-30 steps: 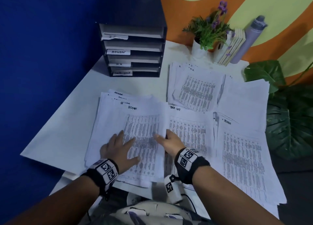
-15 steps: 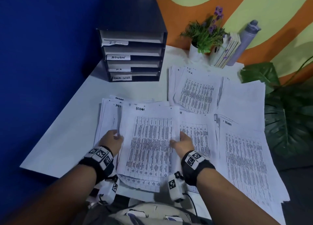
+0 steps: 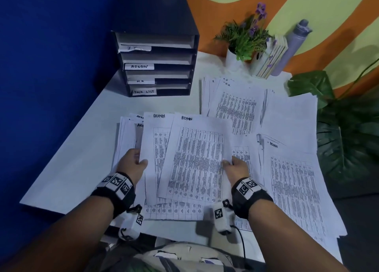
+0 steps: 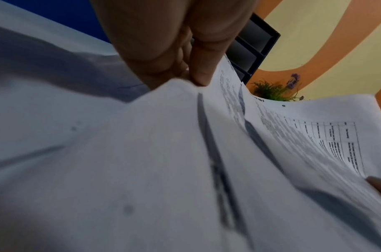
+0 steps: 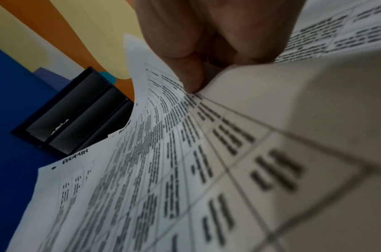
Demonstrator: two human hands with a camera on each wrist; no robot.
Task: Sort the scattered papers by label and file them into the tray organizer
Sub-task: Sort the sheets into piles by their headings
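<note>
White table (image 3: 86, 148) carries spread paper piles (image 3: 291, 185), black tray organizer (image 3: 158, 66), potted plant (image 3: 244, 40), books (image 3: 270, 60), bottle (image 3: 291, 46).

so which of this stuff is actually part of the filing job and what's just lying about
Part of the job:
- ADMIN sheets, held by left hand and right hand
- H.R. pile
- tray organizer

Just lying about:
- potted plant
- books
- grey bottle

left hand (image 3: 132, 163), right hand (image 3: 235, 167), both pinching

My head camera is looking down over the desk (image 3: 67, 169); both wrist cameras are skimming close along the papers (image 4: 271, 153), sharing the organizer (image 5: 77, 116).
</note>
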